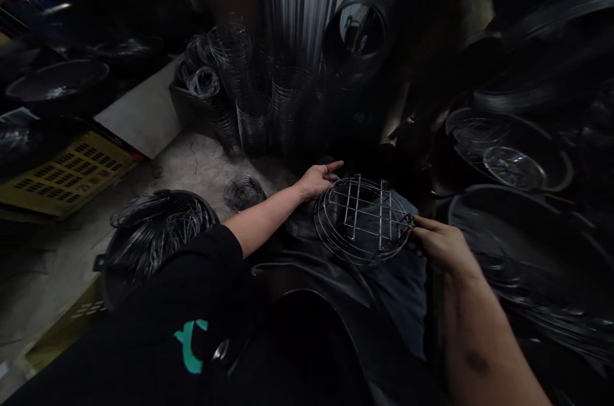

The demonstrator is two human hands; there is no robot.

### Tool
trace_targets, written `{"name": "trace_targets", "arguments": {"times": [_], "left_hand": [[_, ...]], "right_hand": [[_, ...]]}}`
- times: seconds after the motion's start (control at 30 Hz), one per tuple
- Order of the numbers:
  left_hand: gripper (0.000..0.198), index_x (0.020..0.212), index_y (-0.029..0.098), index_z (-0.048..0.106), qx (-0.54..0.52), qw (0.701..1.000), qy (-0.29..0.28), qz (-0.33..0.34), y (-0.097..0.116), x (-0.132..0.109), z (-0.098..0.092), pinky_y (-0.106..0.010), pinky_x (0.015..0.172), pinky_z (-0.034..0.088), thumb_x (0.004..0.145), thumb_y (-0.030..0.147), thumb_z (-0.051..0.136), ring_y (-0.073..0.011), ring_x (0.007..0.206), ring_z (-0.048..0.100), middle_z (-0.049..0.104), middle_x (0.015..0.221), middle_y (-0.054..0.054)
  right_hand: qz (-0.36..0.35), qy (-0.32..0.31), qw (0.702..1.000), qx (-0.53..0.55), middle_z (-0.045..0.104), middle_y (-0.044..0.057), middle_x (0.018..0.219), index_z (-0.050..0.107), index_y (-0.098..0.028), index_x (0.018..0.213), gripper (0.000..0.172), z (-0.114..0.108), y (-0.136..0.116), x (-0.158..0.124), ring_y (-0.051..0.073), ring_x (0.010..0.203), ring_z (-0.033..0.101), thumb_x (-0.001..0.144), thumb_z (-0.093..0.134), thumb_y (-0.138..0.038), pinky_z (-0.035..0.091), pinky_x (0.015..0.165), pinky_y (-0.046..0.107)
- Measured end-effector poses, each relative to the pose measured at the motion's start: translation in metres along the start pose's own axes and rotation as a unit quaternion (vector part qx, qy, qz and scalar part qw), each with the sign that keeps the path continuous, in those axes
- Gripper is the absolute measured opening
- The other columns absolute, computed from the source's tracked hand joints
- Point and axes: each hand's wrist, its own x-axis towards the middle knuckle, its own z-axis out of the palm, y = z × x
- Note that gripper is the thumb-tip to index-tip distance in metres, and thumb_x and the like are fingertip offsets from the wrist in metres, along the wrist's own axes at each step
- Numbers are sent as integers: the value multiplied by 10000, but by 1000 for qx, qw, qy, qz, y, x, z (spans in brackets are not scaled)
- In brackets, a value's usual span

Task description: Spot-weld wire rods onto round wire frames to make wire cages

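Observation:
A round wire rack (355, 208), made of several rings with a crossed grid on top, is held over my lap, slightly tilted. My right hand (444, 246) pinches its right rim between thumb and fingers. Beside the left edge of the rack is my left hand (317, 181), its index finger stretched out and the other fingers partly hidden. Whether it touches the rim I cannot tell. Dark trousers (396, 291) show beneath the rings.
At left stands a tub of loose wire pieces (163, 233), near a coil of wire rings (244, 192) on the floor. Stacks of wire rings (254, 118) stand ahead. Large basins (527, 227) crowd the right side. A yellow crate (71, 172) is far left.

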Motion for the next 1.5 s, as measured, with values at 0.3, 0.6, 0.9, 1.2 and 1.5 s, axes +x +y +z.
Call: {"name": "trace_targets", "arguments": {"times": [0.3,0.6,0.9,1.2,1.5], "left_hand": [[822,1344,139,477,79,993,-78,-28,1,5,-19,-283,755,529,567,-89,621,-170,802,668,703,1046,-101],[1267,1485,200,126,342,895,-279,70,16,-10,-48,-394,1123,263,433,74,821,-295,1362,337,399,1458,-114],[1276,1468,173,245,439,874,-191,78,11,-21,-33,-385,1061,328,355,108,866,-349,1297,407,496,1373,-132],[731,1317,108,492,97,992,-79,-7,23,0,-40,-242,739,493,613,-9,646,-118,772,627,682,1033,-94],[759,1296,103,522,63,995,-72,25,22,13,2,-160,550,420,570,-117,515,-77,636,591,690,917,-77]], "right_hand": [[-24,-135,989,-60,526,-30,427,731,-110,955,384,-10,13,1,92,343,438,612,587,-205,314,339,176],[-22,-215,975,-47,709,44,900,528,-151,1308,815,-13,26,-4,225,747,664,537,765,-265,553,589,280],[-74,-137,986,-65,704,44,975,707,-212,1009,643,-4,30,11,332,1117,565,378,821,-159,440,985,396],[-16,-125,979,160,657,34,707,388,-81,1389,972,-7,28,-30,155,510,583,553,782,-384,445,433,235],[-13,-44,965,259,582,0,516,413,12,1366,1057,13,6,-44,133,421,526,437,816,-292,383,375,192]]}}
